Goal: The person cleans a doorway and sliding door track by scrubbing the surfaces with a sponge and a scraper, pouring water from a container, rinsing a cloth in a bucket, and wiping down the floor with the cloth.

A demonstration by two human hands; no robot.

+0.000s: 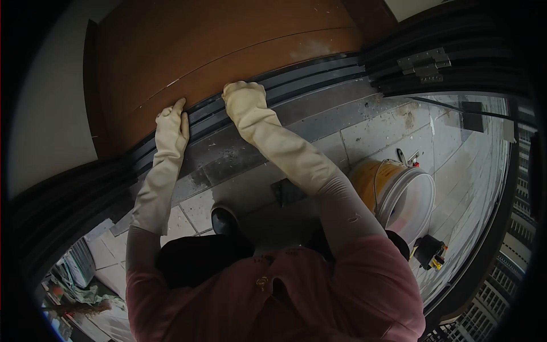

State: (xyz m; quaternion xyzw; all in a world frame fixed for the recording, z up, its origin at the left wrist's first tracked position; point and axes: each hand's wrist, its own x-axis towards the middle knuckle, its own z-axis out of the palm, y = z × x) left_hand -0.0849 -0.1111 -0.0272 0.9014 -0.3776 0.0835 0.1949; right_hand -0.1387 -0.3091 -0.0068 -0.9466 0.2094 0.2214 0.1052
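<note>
Both hands wear long cream rubber gloves. My left hand [172, 124] rests at the edge of the dark sliding-door track [208, 118], its fingers partly apart and pointing towards the brown wooden floor [228, 40]. Farther right, my right hand [244, 96] is closed in a fist on the same track. Whatever it holds, if anything, is hidden inside the glove. The grooves of the track run between and beyond the two hands.
A yellow bucket [367, 178] and a white bucket [411, 199] stand on the tiled floor [379, 134] at the right, tools beside them. A black object [428, 252] lies lower right. Bundled items [80, 268] are at lower left. A glass panel edges the right side.
</note>
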